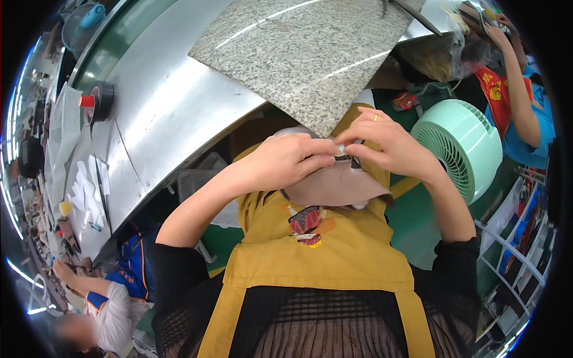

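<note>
A taupe, leather-like piece [340,185] lies over my lap on the mustard apron [322,262], its lower edge curling up. My left hand [289,161] is closed on its upper edge, fingers bent together near a dark strip. From the other side my right hand [385,146], with a ring on one finger, pinches at the same edge. A small white bit [341,147] shows between the fingertips of both hands; its kind is too small to make out. The fingers partly hide the edge they grip.
A speckled granite slab [298,53] points its corner at my hands, on a metal table [173,77] bearing a black tape roll [104,101]. A mint-green fan [462,146] stands right, above a white rack [513,244]. Co-workers sit at lower left and upper right.
</note>
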